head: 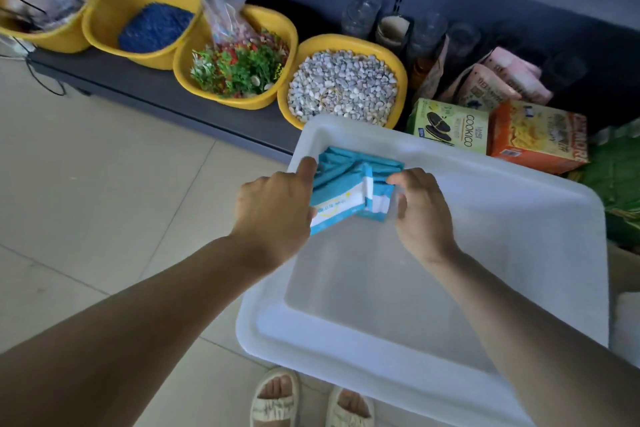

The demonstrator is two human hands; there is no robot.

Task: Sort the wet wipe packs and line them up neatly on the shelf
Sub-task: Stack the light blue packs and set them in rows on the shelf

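Several teal and white wet wipe packs [349,184] are bunched together over the far left corner of a white plastic bin [485,253]. My left hand [277,208] grips the bundle from its left side, thumb laid along the top edge. My right hand [422,208] holds the right end of the packs, fingers curled round them. The rest of the bin's inside looks bare. The dark low shelf [156,87] runs behind the bin.
On the shelf stand yellow basins: blue granules [156,28], fake plants [239,69], white pebbles [343,87]. Right of them are a green cookie box [446,128], an orange box [536,139], pink packs [498,80] and glass jars [394,21]. Sandalled feet [311,402] stand on tiled floor.
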